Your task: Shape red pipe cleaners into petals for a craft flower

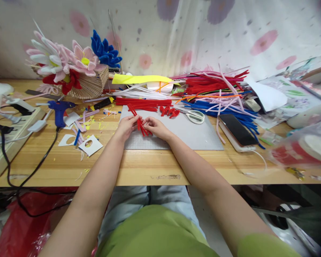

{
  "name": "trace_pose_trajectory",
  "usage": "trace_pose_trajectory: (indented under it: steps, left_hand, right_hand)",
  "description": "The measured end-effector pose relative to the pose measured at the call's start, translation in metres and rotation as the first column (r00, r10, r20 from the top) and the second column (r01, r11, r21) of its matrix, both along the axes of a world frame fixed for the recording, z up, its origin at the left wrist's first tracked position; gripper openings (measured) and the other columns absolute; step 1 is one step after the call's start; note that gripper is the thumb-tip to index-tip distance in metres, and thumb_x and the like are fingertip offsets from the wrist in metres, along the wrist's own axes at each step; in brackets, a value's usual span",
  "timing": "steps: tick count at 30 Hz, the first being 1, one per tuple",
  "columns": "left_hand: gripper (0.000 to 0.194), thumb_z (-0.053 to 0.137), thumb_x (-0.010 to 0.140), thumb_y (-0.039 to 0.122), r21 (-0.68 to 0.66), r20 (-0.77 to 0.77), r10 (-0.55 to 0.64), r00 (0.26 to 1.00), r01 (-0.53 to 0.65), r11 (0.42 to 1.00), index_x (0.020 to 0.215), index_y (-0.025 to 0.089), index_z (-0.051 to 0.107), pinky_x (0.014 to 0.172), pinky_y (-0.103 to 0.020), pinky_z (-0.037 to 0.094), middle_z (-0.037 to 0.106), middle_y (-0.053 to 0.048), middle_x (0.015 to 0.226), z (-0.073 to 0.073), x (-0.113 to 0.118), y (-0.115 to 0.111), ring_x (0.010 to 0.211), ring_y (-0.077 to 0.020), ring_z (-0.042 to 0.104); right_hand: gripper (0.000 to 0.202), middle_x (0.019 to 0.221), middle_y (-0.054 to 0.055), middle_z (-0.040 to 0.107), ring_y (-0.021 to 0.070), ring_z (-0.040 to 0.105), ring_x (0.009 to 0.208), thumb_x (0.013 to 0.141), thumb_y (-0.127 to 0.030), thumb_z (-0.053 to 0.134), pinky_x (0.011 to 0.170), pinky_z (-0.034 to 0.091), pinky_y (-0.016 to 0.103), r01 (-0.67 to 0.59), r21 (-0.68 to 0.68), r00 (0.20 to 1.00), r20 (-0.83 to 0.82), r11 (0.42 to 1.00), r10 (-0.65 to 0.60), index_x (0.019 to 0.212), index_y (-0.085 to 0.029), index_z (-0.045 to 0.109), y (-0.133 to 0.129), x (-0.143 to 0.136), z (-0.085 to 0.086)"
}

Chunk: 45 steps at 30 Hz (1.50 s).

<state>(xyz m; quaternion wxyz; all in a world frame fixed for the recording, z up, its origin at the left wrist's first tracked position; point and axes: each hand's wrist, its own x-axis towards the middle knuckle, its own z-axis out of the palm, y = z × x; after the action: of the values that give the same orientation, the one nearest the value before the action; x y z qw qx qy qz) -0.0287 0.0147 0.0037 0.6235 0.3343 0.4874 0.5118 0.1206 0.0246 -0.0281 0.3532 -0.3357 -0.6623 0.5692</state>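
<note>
Several red pipe cleaners [140, 125] are gathered between my two hands, above the left part of a grey cutting mat [195, 137]. My left hand [127, 126] is closed round the bunch from the left. From the right, my right hand [155, 127] pinches the same bunch, with loose ends poking out below the fingers. Behind the hands lies a row of straight red pipe cleaners [144, 103]. Small curled red pieces [169, 112] rest on the mat to the right of them. Beside those lie scissors with pale handles [195, 116].
On the left are a blue glue gun [59, 110], a power strip [14, 139], cut white cards [91, 145] and a basket of fuzzy flowers [80, 82]. Pipe cleaner piles [214, 84] fill the back. A phone [237, 129] and a bagged cup [302, 150] stand right.
</note>
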Motion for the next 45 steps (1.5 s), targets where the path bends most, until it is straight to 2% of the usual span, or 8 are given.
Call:
trace_pose_trajectory:
  steps: [9,14,18,21,27,32,37,45]
  left_hand:
    - [0.012,0.060,0.077,0.020,-0.040,0.088,0.036,0.995,-0.032,0.999,0.069,0.011,0.063,0.058,-0.022,0.048,0.065,-0.004,0.064,-0.002,-0.002,0.003,0.055,-0.0098,0.060]
    - [0.014,0.057,0.078,0.016,-0.083,0.023,-0.079,0.997,0.080,0.993,0.068,0.009,0.064,0.057,-0.022,0.048,0.064,-0.005,0.061,0.003,-0.006,0.001,0.054,-0.0104,0.060]
    - [0.015,0.055,0.083,0.022,-0.096,0.014,-0.159,0.987,0.160,0.982,0.078,0.011,0.064,0.060,-0.025,0.052,0.063,-0.005,0.060,0.007,-0.005,-0.002,0.055,-0.0116,0.061]
    - [0.015,0.055,0.084,0.025,-0.099,0.021,-0.204,0.979,0.205,0.974,0.080,0.013,0.063,0.059,-0.027,0.053,0.062,-0.004,0.059,0.008,-0.005,-0.003,0.057,-0.0130,0.062]
    - [0.013,0.056,0.082,0.021,-0.072,0.017,-0.209,0.978,0.210,0.975,0.078,0.011,0.063,0.058,-0.027,0.053,0.063,-0.005,0.061,0.004,-0.006,-0.002,0.052,-0.0119,0.060]
    - [0.014,0.054,0.082,0.018,-0.089,0.161,-0.199,0.967,0.215,0.972,0.072,0.013,0.061,0.062,-0.026,0.053,0.063,-0.002,0.061,0.002,-0.003,-0.001,0.055,-0.0110,0.061]
    - [0.018,0.050,0.086,0.022,-0.148,0.320,-0.204,0.925,0.261,0.954,0.073,0.015,0.060,0.068,-0.028,0.054,0.064,-0.001,0.063,0.006,0.006,-0.005,0.060,-0.0119,0.064]
    - [0.006,0.059,0.081,0.018,-0.071,0.214,-0.171,0.962,0.190,0.979,0.083,0.013,0.063,0.073,-0.027,0.054,0.068,-0.004,0.072,0.002,0.016,-0.008,0.065,-0.0105,0.065]
  right_hand:
    - [0.013,0.058,-0.009,0.045,0.0050,0.039,0.046,0.073,-0.016,0.050,0.046,0.031,0.019,-0.058,0.030,0.996,-0.061,0.998,0.059,0.077,-0.019,0.038,-0.007,-0.004,0.011]
    - [0.012,0.054,-0.010,0.042,0.0057,0.039,0.045,0.074,-0.019,0.048,0.046,0.031,0.018,-0.064,0.024,0.998,-0.026,0.998,0.064,0.078,-0.020,0.037,-0.009,-0.003,0.006]
    - [0.020,0.053,-0.011,0.043,0.0073,0.040,0.046,0.075,-0.028,0.052,0.048,0.031,0.019,0.075,0.077,0.997,0.030,0.994,-0.078,0.086,-0.021,0.039,-0.004,0.001,0.002]
    - [0.021,0.054,-0.009,0.043,0.0081,0.039,0.050,0.074,-0.032,0.056,0.052,0.030,0.021,0.184,0.221,0.963,0.155,0.958,-0.221,0.088,-0.019,0.048,-0.001,0.005,0.002]
    - [0.014,0.059,-0.003,0.049,0.0103,0.043,0.057,0.078,-0.030,0.053,0.059,0.032,0.024,0.247,0.401,0.865,0.319,0.882,-0.388,0.078,-0.017,0.059,0.003,0.012,0.002]
    - [0.015,0.064,-0.001,0.054,0.0121,0.046,0.060,0.080,-0.032,0.051,0.060,0.032,0.025,0.276,0.474,0.818,0.342,0.836,-0.463,0.080,-0.018,0.059,0.003,0.012,0.003]
    - [0.013,0.081,0.003,0.062,0.0153,0.051,0.073,0.084,-0.027,0.046,0.067,0.035,0.028,0.311,0.517,0.773,0.350,0.797,-0.529,0.082,-0.019,0.057,0.003,0.012,0.006]
    - [0.011,0.087,0.003,0.063,0.0161,0.053,0.078,0.084,-0.024,0.046,0.071,0.038,0.029,0.344,0.447,0.782,0.351,0.826,-0.515,0.084,-0.019,0.055,0.011,0.013,0.001]
